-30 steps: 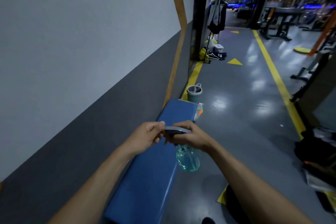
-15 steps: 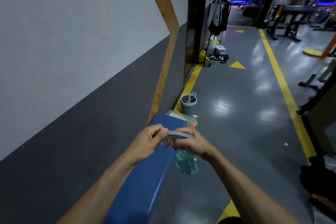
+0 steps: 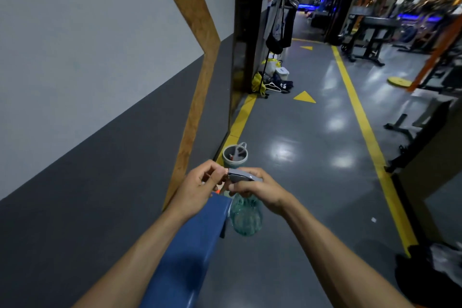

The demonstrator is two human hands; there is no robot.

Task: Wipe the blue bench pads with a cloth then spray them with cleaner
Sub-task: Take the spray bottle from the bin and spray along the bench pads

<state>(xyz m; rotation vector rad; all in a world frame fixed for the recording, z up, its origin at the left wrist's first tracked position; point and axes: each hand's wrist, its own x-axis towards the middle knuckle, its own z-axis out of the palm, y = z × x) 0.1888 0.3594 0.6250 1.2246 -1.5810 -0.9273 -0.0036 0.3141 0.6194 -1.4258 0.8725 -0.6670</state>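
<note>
A person is standing at the near end of a long blue bench pad (image 3: 190, 245), the worktop here, which is running away from the viewer along a grey wall on its left side. Both bare forearms are reaching forward over it.

The right hand (image 3: 260, 189) is gripping a spray bottle (image 3: 246, 216) by its neck, fingers curled around it just below the grey spray head (image 3: 243, 175). The bottle's clear, blue-green body is hanging upright, just off the worktop's right edge and above the floor, near the pad's far right corner. The left hand (image 3: 200, 186) is pinching at the front tip of the spray head, thumb and fingertips closed on what is probably the nozzle, though the contact point is too small to see clearly.

The relation that matters for spraying: the spray head is pointing left, towards the left hand and across the pad's short width, while the pad's long axis is stretching from the far corner back towards the viewer. The pad surface is lying below and to the left of the bottle, so the right hand is the one placed to aim it down along that length.

No cloth is visible. A lidded cup (image 3: 235, 155) is standing on the floor just beyond the worktop's far end.
</note>
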